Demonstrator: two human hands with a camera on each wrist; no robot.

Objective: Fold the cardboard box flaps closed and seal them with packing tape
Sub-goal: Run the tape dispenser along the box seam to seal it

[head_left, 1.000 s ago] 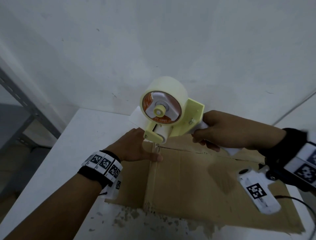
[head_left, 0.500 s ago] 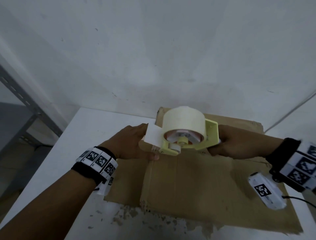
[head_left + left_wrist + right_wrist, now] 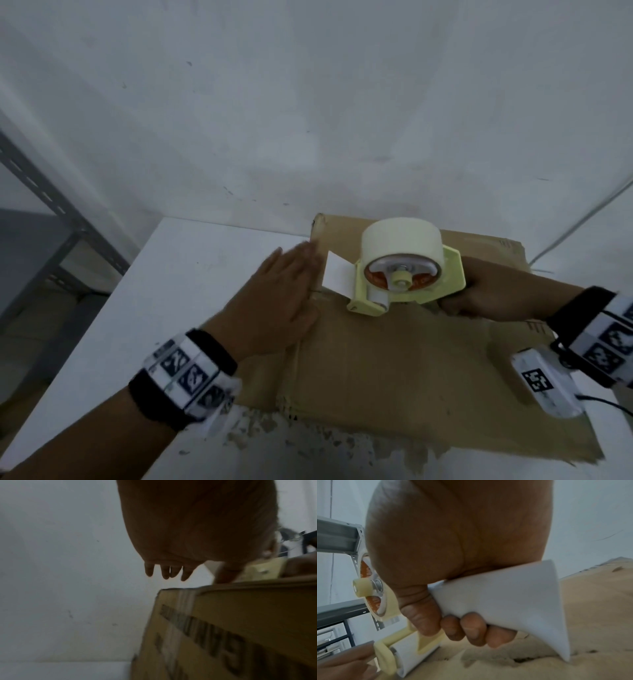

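The right hand has its fingers wrapped tight round the white handle of the tape dispenser, thumb curled over the front. The left hand is flat, fingers straight and together, palm down at the left edge of the cardboard box; in the left wrist view the thumb touches the top edge while the four fingertips hang past it, clear of the cardboard.

A second ago the dispenser stood up on its nose at the box's 9 o'clock edge, with the left hand pressing beside it. It has since tipped down and travelled toward 3 o'clock, so its roller now sits on the centre seam with a white length of tape stretched back toward 9 o'clock. The left hand has opened out flat. By my reading, the tape end is anchored and the sealing run has begun, with most of the seam still to cover.

The box sits on the white worktop, its top flaps folded down and roughly level. The cardboard is worn, with a torn, ragged edge at 6 o'clock and scuffing along the seam; blurred dark print shows on its side panel.
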